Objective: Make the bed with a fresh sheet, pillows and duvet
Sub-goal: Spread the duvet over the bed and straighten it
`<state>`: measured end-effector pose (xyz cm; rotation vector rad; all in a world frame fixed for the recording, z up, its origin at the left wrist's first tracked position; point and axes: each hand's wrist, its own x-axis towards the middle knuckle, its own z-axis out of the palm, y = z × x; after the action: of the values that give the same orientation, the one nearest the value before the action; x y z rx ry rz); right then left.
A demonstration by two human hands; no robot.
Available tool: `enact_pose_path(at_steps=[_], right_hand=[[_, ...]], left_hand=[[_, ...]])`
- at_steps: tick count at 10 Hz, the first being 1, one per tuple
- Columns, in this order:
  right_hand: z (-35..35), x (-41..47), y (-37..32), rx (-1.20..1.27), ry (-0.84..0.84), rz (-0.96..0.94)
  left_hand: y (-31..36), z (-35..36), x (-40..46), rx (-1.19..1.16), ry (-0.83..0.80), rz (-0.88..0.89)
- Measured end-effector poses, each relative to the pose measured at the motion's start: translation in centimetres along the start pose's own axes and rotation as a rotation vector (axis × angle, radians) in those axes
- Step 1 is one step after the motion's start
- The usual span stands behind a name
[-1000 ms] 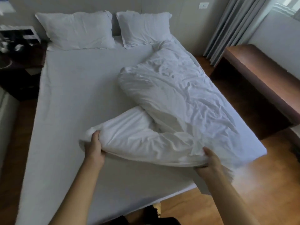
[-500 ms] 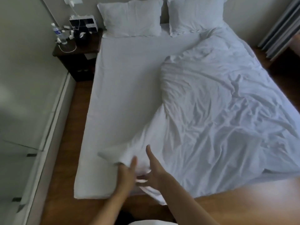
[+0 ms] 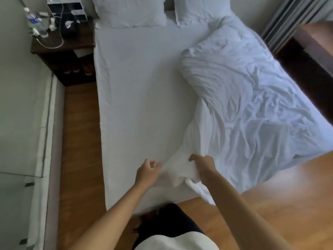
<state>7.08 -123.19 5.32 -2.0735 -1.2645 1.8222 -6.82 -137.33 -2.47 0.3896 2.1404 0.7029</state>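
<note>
Head view, nearest first: dark trousers and a pale top at the bottom edge, wooden floor underfoot. Just beyond, at the foot of the bed, right hand with fingers curled down into a bunched corner of the white duvet, gripping it; cloth gathered beneath the palm and trailing over the mattress edge. Left hand just beside that bunch, fingers loosely curled, touching the fabric's edge; whether pinching it, cannot tell. Farther on, duvet rumpled across the right half, bare fitted sheet on the left. At the head, two pillows side by side; cluttered nightstand to the left.
</note>
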Motion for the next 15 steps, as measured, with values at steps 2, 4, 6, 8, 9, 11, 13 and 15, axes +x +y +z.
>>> enact_pose_path(at_steps=[2,4,6,8,9,11,13,15], right_hand=[[-2.6,-2.7,-3.4,0.062,-0.058,0.026],[-2.6,-2.6,-2.9,0.124,-0.021,0.023],[1.0,-2.4,-0.5,0.05,0.08,-0.014],[11.0,-3.6,5.5,0.007,0.243,0.0],[20.8,-5.8,8.0,0.078,0.248,0.138],[40.9,-13.3,2.5,0.478,-0.292,0.572],[43.4,-11.2,1.0,-0.01,0.096,0.23],[37.0,-6.7,5.0,-0.51,0.382,0.067]], left_hand=[[-1.2,5.8,9.9,-0.149,-0.42,-0.341],[1.6,7.7,6.2,-0.366,-0.715,-0.384],[2.6,-1.7,6.5,-0.134,-0.259,-0.007],[-0.9,-17.6,7.6,0.093,-0.116,0.467],[-6.9,-26.3,6.9,0.068,-0.107,0.377],[-15.9,-32.8,4.5,0.091,-0.057,0.188],[-14.8,-30.6,4.6,0.364,-0.432,0.302],[-12.8,-27.2,6.9,0.382,-0.845,0.235]])
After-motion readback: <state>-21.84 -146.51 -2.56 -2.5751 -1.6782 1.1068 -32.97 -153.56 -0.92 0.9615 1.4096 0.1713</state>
